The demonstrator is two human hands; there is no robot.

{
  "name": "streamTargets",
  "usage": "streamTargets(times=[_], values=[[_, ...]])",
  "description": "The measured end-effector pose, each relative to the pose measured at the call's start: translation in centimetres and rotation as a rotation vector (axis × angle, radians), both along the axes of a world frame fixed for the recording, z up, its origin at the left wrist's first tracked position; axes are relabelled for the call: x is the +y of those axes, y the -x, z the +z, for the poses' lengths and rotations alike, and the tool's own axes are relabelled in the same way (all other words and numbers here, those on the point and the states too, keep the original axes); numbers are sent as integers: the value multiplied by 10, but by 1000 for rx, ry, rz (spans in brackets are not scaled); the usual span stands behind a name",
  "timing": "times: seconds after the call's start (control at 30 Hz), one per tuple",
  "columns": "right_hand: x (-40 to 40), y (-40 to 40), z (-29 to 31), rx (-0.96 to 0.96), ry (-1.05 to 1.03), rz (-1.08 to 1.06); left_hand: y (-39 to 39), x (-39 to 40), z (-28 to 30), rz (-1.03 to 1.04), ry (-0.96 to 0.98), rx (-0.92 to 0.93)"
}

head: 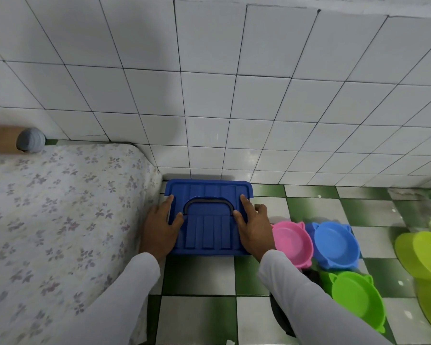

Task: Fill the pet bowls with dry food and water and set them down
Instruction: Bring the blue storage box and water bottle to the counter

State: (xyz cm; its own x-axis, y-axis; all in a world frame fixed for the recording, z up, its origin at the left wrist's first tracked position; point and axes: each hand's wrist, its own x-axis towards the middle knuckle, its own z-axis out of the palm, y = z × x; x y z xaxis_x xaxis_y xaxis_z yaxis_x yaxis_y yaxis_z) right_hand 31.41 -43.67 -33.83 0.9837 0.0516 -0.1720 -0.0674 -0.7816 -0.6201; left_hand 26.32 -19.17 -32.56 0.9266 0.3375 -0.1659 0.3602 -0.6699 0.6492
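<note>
At the centre of the frame, the left hand [161,230] and the right hand [254,226] lay flat, fingers released, on the lid of the blue box [208,215] (handle folded down). Right of it stood the pink bowl [292,242], blue bowl [335,245] and green bowl [356,297] on the floor [199,314].

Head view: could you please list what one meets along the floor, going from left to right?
Floral mattress → left hand → blue lidded box → right hand → pink bowl → blue bowl → yellow-green bowls.
</note>
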Motion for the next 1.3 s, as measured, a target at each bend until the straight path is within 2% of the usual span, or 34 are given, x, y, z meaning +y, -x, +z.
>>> streamTargets(times=[0.4,0.83,1.3], values=[[-3,8,24,90,65,84,9,-2,11,-54,-54,64],[-19,53,66,-34,399,261,41,-4,53,-336,-387,2],[-56,101,88,-56,414,203,85,-42,68,-397,-383,-18]])
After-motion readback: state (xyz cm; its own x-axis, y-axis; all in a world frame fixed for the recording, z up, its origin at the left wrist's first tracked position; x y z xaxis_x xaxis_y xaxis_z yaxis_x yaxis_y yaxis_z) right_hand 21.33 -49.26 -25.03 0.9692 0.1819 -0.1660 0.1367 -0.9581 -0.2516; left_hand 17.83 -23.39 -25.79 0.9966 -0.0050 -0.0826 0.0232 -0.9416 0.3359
